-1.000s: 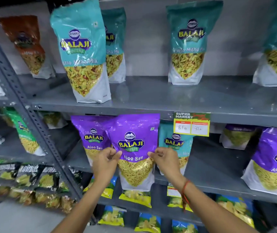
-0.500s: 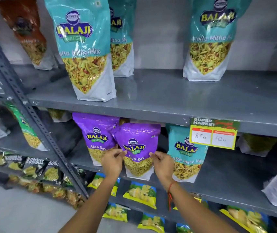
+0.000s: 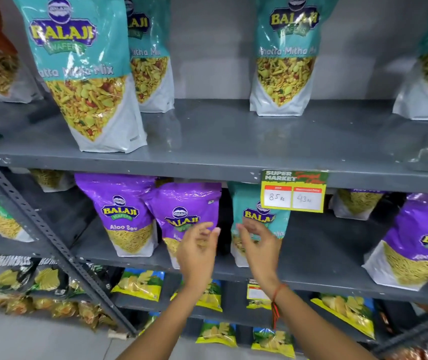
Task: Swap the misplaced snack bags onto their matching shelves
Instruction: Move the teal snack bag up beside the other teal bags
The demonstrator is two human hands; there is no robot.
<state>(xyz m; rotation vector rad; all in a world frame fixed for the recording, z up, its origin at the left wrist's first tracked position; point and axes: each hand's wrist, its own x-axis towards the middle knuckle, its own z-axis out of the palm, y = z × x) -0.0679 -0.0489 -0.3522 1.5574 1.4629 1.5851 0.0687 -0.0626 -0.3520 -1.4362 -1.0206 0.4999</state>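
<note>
So both hands are empty, fingers loosely spread: left hand [image 3: 198, 252] in front of the purple Aloo Sev bag [image 3: 185, 216] standing on the middle shelf [image 3: 319, 278], right hand [image 3: 258, 245] over the teal Khatta Mitha bag [image 3: 249, 203] at its 3 o'clock, under the price tag [image 3: 294, 190].

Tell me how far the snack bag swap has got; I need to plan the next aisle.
Done: a purple Aloo Sev bag stands on the middle shelf beside a matching purple bag. In hand: nothing; the left hand and right hand are open in front of the bags. Left: a teal Khatta Mitha bag sits on that purple shelf, while its kind fills the upper shelf.
</note>
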